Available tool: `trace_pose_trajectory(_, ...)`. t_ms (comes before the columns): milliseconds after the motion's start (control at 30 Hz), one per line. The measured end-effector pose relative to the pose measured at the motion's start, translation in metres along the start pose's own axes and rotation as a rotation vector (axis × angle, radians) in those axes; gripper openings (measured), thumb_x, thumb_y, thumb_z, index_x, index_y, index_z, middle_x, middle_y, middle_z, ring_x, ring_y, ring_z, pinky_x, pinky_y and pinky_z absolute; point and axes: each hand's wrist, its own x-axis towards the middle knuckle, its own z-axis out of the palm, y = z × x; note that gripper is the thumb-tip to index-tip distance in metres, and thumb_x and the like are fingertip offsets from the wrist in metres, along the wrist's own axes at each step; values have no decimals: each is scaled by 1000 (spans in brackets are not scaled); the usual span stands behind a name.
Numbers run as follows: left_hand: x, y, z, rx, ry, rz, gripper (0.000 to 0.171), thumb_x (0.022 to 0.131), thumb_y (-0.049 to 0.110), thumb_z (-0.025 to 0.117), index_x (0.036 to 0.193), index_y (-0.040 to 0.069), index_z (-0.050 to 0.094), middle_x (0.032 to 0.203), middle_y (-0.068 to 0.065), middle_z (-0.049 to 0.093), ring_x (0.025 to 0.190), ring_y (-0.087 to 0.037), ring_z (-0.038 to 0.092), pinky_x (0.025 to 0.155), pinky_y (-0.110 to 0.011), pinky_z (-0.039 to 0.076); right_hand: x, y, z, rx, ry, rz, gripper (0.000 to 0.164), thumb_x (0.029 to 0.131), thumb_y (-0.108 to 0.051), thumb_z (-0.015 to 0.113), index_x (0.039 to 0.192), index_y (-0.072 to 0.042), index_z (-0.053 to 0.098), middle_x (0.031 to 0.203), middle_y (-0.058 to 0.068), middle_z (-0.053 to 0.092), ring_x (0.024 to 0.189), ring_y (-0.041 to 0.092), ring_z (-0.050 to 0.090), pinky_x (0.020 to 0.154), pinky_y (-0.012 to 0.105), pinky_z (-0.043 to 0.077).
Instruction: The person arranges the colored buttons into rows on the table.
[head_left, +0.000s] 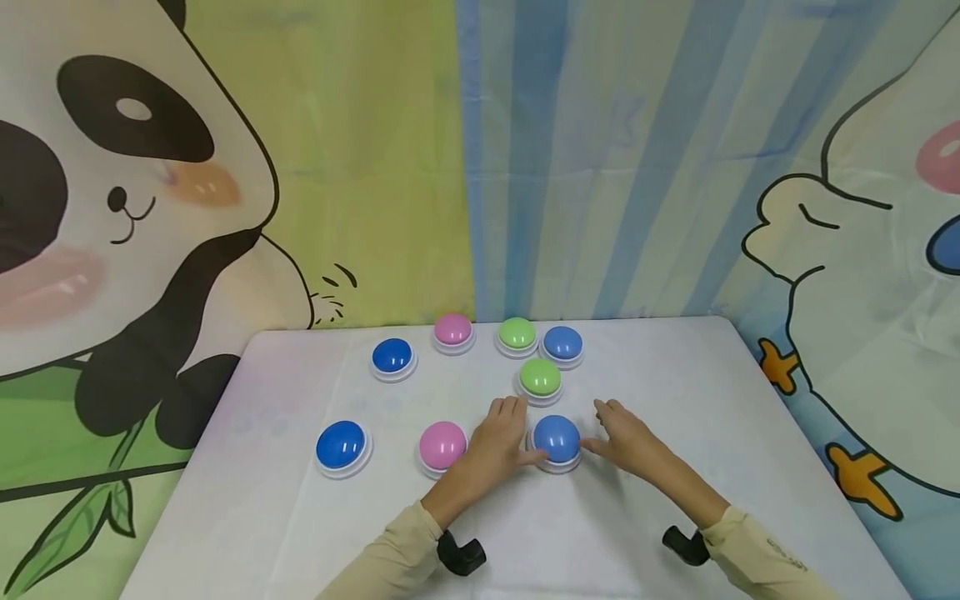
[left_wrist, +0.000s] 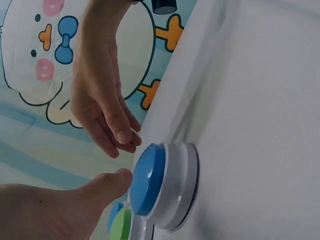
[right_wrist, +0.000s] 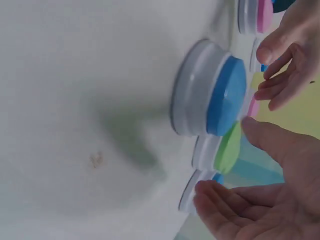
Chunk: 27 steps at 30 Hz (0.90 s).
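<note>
A light blue push button (head_left: 557, 437) with a white round base stands on the white table, between my two hands. At its left side is my left hand (head_left: 489, 446), with the thumb (left_wrist: 112, 186) reaching to the edge of the blue dome. My right hand (head_left: 628, 442) hovers at its right, its thumb tip close to the dome and its fingers loosely extended in the right wrist view. Neither hand grips anything. Just beyond the blue button sits a green button (head_left: 540, 377), near the left fingertips. A pink button (head_left: 442, 445) is partly hidden behind my left hand.
Dark blue buttons (head_left: 341, 444) (head_left: 392, 355) stand at the left. Along the back are a pink button (head_left: 453, 329), a green button (head_left: 517, 333) and another light blue button (head_left: 562, 342). Cartoon-printed curtains (head_left: 375, 167) hang behind the white table (head_left: 697, 400).
</note>
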Motion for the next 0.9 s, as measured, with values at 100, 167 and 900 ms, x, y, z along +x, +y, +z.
trace_pose_trajectory(100, 5, -12, -14, -46, 6, -23, 83, 80, 45, 76, 137, -7, 44, 124, -15, 57, 115, -27, 53, 96, -34, 52, 8, -3, -7, 50, 78, -53, 61, 84, -20, 75, 127, 15, 50, 107, 23, 63, 97, 34, 65, 79, 41, 58)
trace_pose_trajectory(167, 12, -22, -20, -59, -5, -52, 79, 84, 44, 73, 138, -7, 44, 125, -16, 57, 116, -28, 52, 98, -36, 51, 17, -10, -10, 85, 83, -89, 57, 86, -20, 73, 127, 14, 52, 107, 23, 64, 99, 35, 65, 80, 41, 58)
trace_pose_trajectory(900, 101, -164, -64, 33, -156, -284, 68, 76, 22, 83, 128, -4, 48, 127, -23, 53, 118, -36, 51, 100, -47, 48, 231, -112, 31, 83, -94, -145, 49, 80, -6, 76, 125, 3, 58, 129, 24, 56, 126, 37, 48, 110, 46, 40)
